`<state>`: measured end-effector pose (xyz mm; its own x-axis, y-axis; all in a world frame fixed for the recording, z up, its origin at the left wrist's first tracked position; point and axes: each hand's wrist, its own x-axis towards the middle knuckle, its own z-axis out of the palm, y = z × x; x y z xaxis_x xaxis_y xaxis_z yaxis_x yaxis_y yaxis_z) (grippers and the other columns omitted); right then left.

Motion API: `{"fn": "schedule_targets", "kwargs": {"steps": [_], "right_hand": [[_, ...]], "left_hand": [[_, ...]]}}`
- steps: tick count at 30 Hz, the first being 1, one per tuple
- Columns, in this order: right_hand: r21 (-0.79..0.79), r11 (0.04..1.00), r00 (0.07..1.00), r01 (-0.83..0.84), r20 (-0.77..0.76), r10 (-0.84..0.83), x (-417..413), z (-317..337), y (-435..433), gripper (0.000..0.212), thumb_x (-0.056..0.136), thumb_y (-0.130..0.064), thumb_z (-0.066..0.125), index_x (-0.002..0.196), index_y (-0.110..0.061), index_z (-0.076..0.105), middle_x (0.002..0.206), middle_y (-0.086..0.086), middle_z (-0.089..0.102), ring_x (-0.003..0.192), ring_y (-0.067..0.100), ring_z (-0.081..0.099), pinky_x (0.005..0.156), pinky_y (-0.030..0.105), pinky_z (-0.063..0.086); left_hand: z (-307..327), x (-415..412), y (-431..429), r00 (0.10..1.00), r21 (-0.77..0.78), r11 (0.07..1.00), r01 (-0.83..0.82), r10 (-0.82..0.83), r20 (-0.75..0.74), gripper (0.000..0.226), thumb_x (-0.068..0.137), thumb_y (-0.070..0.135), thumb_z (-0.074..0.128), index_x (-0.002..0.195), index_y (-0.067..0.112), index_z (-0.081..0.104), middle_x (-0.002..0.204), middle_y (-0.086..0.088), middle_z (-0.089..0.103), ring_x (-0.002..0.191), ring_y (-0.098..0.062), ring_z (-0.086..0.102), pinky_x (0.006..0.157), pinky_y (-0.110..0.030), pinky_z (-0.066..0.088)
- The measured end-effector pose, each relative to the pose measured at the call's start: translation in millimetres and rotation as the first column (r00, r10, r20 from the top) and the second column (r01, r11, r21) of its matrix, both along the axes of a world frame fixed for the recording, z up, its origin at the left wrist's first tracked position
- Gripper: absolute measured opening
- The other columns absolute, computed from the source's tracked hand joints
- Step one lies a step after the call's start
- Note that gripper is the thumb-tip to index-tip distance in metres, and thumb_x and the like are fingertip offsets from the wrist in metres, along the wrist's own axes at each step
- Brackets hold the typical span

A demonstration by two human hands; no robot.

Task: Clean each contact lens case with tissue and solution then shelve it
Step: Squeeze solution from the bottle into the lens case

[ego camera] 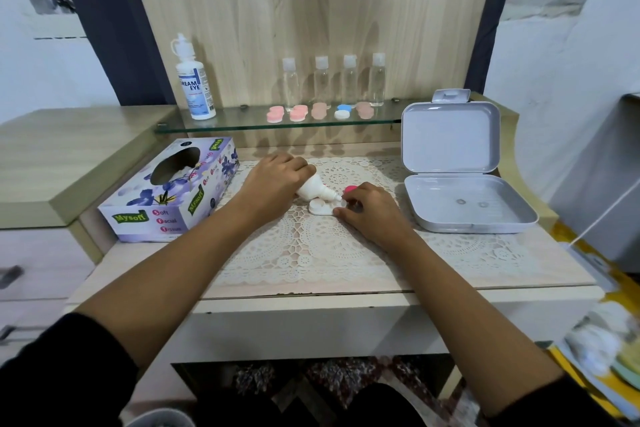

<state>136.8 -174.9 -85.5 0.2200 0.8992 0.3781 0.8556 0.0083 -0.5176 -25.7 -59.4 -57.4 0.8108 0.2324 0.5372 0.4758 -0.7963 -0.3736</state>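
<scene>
The lens case (pixel 320 207), judged light, rigid and slippery, is pinched at its end by fingers (pixel 349 201) of the right hand (pixel 369 215). The solution bottle (pixel 313 189), probably squeezable, is gripped mid-body by the left hand (pixel 273 180).

Noted at 9 o'clock: tissue box (pixel 166 191), lilac, printed with violet-blue flowers. At 6 o'clock, mat (pixel 311 253) cream, openwork lace pattern. At centre, bottle (pixel 313 189) and lens case (pixel 320 207) white; cap (pixel 350 188) bright pink. At 3 o'clock, hinged box (pixel 450 135) pale grey. At 12 o'clock, shelf cases (pixel 276 113) recorded pink, one blue-and-white (pixel 343 111).
</scene>
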Motion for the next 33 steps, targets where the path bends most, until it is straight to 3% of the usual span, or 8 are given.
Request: {"fn": "schedule_targets", "kwargs": {"steps": [14,22,25,30,33], "right_hand": [[-0.007,1.0,1.0,0.002,-0.006,-0.002,0.6,-0.1,0.0,0.026,0.084,-0.03,0.064,0.1,-0.009,0.067,0.092,0.005,0.057,0.09,0.021,0.051,0.074,0.031,0.038],[-0.003,1.0,1.0,0.006,0.003,-0.006,0.7,-0.6,0.1,0.028,0.084,-0.03,0.064,0.103,-0.009,0.067,0.097,0.006,0.059,0.092,0.02,0.051,0.073,0.028,0.035],[-0.006,1.0,1.0,0.004,-0.013,-0.004,0.3,-0.2,-0.4,0.03,0.084,-0.03,0.064,0.105,-0.01,0.066,0.1,0.006,0.06,0.095,0.021,0.052,0.079,0.031,0.04],[-0.018,1.0,1.0,0.009,-0.01,-0.009,0.2,0.6,-1.1,0.032,0.085,-0.031,0.063,0.108,-0.01,0.066,0.105,0.006,0.06,0.1,0.021,0.052,0.083,0.032,0.041],[-0.02,1.0,1.0,0.008,-0.01,-0.008,0.2,0.4,-0.7,0.032,0.085,-0.031,0.063,0.108,-0.01,0.066,0.104,0.006,0.06,0.099,0.022,0.052,0.083,0.032,0.041]], "left_hand": [[1.5,-0.8,-2.3,1.0,-0.043,0.999,-0.011,0.011,-0.012,0.05,0.054,0.01,0.087,0.1,0.004,0.068,0.092,-0.012,0.07,0.081,-0.032,0.066,0.076,-0.04,0.051],[-2.1,-2.0,-1.5,0.999,-0.178,0.983,-0.036,0.037,-0.002,0.055,0.057,0.011,0.085,0.107,-0.001,0.064,0.097,-0.018,0.068,0.08,-0.036,0.065,0.067,-0.041,0.051],[-4.6,-3.4,-2.6,0.995,-0.265,0.964,-0.031,0.054,0.081,0.053,0.071,0.018,0.078,0.119,0.003,0.059,0.11,-0.015,0.064,0.093,-0.035,0.061,0.071,-0.039,0.048],[-6.0,-6.2,-4.2,0.947,-0.549,0.836,0.007,0.171,0.272,0.056,0.079,0.024,0.071,0.13,0.011,0.05,0.124,-0.006,0.057,0.108,-0.026,0.054,0.081,-0.031,0.042],[-3.9,-5.4,-7.6,0.855,-0.692,0.715,0.097,0.295,0.426,0.053,0.077,0.024,0.075,0.124,0.014,0.054,0.111,0.0,0.059,0.098,-0.018,0.055,0.076,-0.026,0.039]]}}
